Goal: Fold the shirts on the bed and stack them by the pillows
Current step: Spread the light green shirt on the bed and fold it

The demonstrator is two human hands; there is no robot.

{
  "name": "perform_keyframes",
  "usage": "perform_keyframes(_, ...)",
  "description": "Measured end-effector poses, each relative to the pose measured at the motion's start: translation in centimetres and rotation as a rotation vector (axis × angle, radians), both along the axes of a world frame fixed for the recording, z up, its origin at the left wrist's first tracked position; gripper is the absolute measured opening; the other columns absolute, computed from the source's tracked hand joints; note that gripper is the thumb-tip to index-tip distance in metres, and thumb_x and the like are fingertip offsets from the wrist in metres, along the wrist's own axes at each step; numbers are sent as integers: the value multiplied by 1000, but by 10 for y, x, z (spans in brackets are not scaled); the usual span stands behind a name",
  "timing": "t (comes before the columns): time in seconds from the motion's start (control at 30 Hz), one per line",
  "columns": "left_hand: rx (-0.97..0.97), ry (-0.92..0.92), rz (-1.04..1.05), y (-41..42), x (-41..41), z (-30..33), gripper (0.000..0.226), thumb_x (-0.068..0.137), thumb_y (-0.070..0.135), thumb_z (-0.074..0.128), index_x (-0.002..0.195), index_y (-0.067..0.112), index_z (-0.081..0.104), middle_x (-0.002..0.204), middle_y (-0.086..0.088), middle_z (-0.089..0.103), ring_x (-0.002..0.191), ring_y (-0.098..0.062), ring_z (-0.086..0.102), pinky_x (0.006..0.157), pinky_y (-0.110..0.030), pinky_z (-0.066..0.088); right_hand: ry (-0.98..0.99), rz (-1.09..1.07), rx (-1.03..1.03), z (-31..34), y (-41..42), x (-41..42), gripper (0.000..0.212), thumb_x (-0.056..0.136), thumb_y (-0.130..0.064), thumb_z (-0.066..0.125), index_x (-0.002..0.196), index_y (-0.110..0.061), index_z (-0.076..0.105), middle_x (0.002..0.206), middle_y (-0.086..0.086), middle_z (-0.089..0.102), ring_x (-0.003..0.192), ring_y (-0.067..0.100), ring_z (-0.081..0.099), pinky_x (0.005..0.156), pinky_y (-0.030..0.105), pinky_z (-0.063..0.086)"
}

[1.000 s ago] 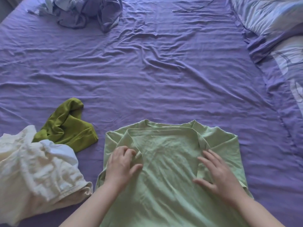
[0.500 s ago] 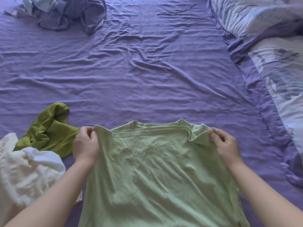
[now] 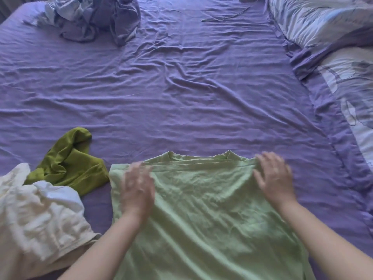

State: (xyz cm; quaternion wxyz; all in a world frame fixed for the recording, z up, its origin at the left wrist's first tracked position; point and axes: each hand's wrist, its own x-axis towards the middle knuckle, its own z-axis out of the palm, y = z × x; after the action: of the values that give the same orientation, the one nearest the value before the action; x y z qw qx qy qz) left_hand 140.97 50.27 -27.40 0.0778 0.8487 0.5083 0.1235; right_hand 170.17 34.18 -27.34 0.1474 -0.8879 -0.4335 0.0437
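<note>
The pale green shirt point(image 3: 201, 209) lies flat on the bed point(image 3: 181, 87), collar away. Both hands, left point(image 3: 137, 188) and right point(image 3: 274, 178), seem spread flat on it, blurred, gripping nothing. Soft, light, limp cloth: best pinched at the shoulder corners.

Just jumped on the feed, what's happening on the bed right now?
A person is working on a light green shirt spread flat on the purple sheet. The left hand and right hand lie on its upper corners with fingers fairly straight, both motion-blurred. An olive green garment and a white one sit crumpled to the left, and a bluish pile lies at the far edge. No folded stack shows by the pillows.
</note>
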Motion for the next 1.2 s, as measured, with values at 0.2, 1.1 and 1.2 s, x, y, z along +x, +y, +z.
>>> perform_keyframes(0.2, -243, 277, -570, -68, 68, -29, 61, 92, 59, 17, 148, 35, 17, 156, 2, -2, 144, -29, -10, 114, -54, -9, 106, 162, -441, -36, 7, -7, 55, 97, -50, 26, 147, -38, 8, 158, -5, -9, 145, 18, -13, 115, 44, -2)
perform_keyframes(1.1, -261, 468, -633, -103, 228, -52, 75, 83, 76, 5, 146, 39, -13, 152, 11, -24, 140, -25, -30, 104, -65, -21, 58, -54, -250, -24, -134, -42, 55, 96, -49, 27, 130, -16, 56, 136, 23, 48, 120, 36, 54, 96, 44, 43)
perform_keyframes(1.2, -234, 478, -642, -115, 212, -46, 69, 90, 67, 8, 147, 34, -13, 157, 6, -18, 140, -25, -28, 108, -62, -17, 176, -227, -159, -21, -145, -58, 68, 69, -22, 82, 129, -5, 55, 129, 24, 55, 97, 41, 65, 73, 48, 54)
